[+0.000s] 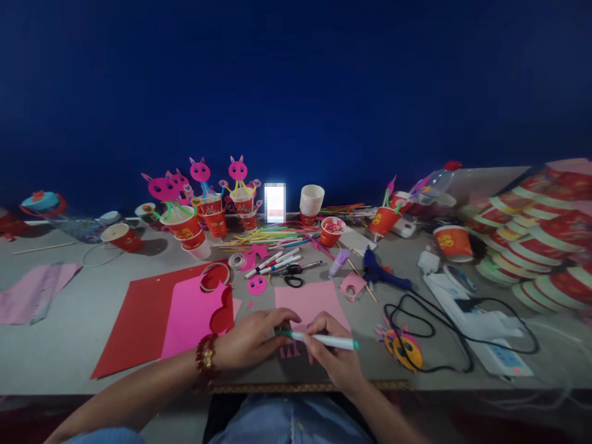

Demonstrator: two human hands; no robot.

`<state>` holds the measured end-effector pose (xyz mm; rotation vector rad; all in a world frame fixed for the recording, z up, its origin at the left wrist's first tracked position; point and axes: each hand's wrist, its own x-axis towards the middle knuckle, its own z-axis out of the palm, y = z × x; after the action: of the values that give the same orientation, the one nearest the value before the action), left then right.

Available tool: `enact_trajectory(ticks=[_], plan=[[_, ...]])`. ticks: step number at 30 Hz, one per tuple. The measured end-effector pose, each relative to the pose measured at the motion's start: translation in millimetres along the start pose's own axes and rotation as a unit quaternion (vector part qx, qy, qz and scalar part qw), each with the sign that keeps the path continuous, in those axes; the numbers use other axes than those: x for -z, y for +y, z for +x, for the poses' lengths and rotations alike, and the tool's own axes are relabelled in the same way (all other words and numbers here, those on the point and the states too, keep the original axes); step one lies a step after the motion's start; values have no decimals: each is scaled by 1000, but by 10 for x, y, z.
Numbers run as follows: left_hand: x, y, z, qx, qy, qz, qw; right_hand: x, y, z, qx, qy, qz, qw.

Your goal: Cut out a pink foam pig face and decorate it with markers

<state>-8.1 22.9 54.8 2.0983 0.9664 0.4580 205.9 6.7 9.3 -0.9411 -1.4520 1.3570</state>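
Note:
A white marker (330, 340) with green ends lies across my right hand (340, 364), pinched between thumb and fingers. My left hand (250, 339), with a red bead bracelet on its wrist, closes its fingers around the green cap (284, 333) at the marker's left end. I cannot tell whether the cap is on or slightly apart. Beneath both hands is a light pink sheet (308, 302). Small pink cut-out pieces (290, 350) show below the marker. To the left, a hot-pink sheet (189, 317) with scalloped cuts overlaps a red sheet (134, 327).
Black-handled scissors (293, 281), several markers (272, 264) and a purple glue stick (340, 262) lie ahead. A blue glue gun (382, 271) trails its black cord near a power strip (502, 357). Paper cups (182, 225) with pink figures stand at the back left; stacked cups (550, 240) fill the right.

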Motion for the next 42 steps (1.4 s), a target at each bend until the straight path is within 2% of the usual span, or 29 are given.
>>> enact_trajectory(ticks=[4, 7, 10, 13, 16, 19, 22, 26, 30, 34, 38, 42], plan=[[-6, -25, 10, 40, -23, 31, 998, -22, -5, 24, -17, -24, 35, 999], [-30, 0, 11, 59, -50, 77, 994, -82, -5, 46, -28, -11, 126, 992], [-102, 81, -8, 79, -42, 107, 990, -141, 21, 35, -21, 2, 190, 982], [-189, 134, -22, 84, -40, 133, 987, -160, 53, 24, -28, 8, 198, 980], [-206, 71, 57, 68, -40, 145, 986, -143, 61, 93, -39, 27, 173, 984], [-77, -119, 294, 54, 5, 213, 976, -97, 47, 242, -69, 50, 122, 989], [163, -360, 619, 73, 66, 262, 960, 19, 41, 343, -75, 88, 91, 989], [395, -607, 962, 87, 126, 314, 937, 315, 93, 213, -23, 146, -24, 989], [393, -704, 1008, 71, 149, 340, 926, 561, 148, -104, 0, 116, -194, 974], [330, -727, 762, 44, 149, 352, 923, 591, 115, -283, 57, 22, -347, 936], [294, -757, 457, 4, 114, 361, 926, 519, 75, -185, 72, -103, -442, 888], [248, -794, 287, -18, 92, 374, 923, 475, 96, 6, 73, -177, -504, 842]])
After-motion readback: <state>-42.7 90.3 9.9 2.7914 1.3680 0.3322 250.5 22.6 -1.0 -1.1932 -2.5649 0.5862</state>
